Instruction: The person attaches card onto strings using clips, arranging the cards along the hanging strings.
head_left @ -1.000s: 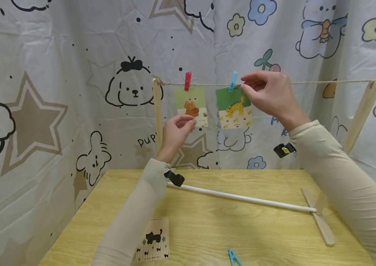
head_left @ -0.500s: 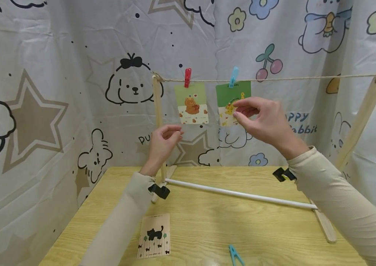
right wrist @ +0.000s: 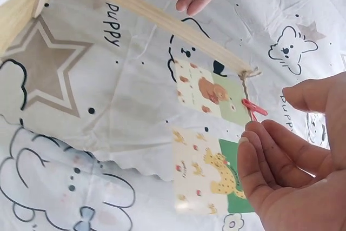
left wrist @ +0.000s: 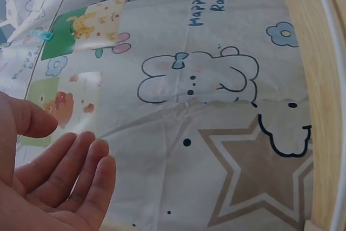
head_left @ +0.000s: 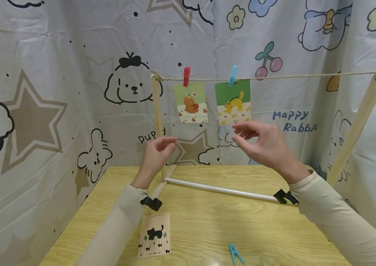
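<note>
A: Hands?
B: Both empty. Left hand (head_left: 156, 151) has a loose grip, fingers relaxed and slightly curled, holding nothing, just in front of the pale wooden upright post (head_left: 157, 122). Right hand (head_left: 261, 142) is the same: fingers spread, thumb apart, nothing pinched.

A: The cards?
B: Green-and-cream leopard card (head_left: 233, 101) hangs from the twine line (head_left: 307, 77) on a blue clothespin (head_left: 232, 75), at 11 o'clock from the right hand, near but apart. Bear card with a pale green top (head_left: 191, 102) hangs on a red clothespin (head_left: 186, 76), at 1 o'clock from the left hand.

A: What do the wrist views add?
B: Left wrist view shows the open palm and straight fingers (left wrist: 81, 171) plainly. Right wrist view shows the right hand's fingers (right wrist: 270, 160) clear of the red clothespin (right wrist: 254, 107), not touching. Neither shows the worktop items.

A: Which are?
B: Head view only: black-cat card (head_left: 154, 235) on the light wooden worktop (head_left: 274, 236) at 6 o'clock from the left hand, a spare blue clothespin (head_left: 235, 255) near the front edge, and a white base rod (head_left: 221, 190).
</note>
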Tool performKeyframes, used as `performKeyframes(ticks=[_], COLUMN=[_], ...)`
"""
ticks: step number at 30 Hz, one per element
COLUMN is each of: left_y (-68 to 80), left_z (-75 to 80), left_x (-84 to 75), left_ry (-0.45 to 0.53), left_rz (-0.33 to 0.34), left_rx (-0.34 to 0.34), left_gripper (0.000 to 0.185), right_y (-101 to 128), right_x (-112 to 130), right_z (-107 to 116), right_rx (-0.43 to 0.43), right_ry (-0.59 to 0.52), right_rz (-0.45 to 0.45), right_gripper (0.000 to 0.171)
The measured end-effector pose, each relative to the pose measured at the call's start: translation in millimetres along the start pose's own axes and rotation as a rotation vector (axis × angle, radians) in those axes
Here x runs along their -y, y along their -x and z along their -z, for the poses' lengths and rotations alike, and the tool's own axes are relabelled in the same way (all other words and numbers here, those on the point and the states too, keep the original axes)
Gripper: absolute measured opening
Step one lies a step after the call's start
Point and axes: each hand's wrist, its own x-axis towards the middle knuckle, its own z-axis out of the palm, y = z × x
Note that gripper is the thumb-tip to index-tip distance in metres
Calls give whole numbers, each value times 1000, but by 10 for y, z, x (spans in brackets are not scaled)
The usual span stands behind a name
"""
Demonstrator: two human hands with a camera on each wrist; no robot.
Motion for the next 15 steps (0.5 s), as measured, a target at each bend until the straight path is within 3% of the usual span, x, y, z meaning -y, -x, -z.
performKeyframes(ticks=[8,15], left_y=[224,466], left_z=[54,105], left_x=[202,467], left_ry=[-75,-163], left_rz=[64,107], left_rx=[27,41], left_gripper=[23,23], right_y=[324,688], right_x=[-97,-208], right_z=[-163,-367], right_rx=[30,108], right_ry=[-16,-38], right_rz=[-20,-137], right_gripper=[28,31])
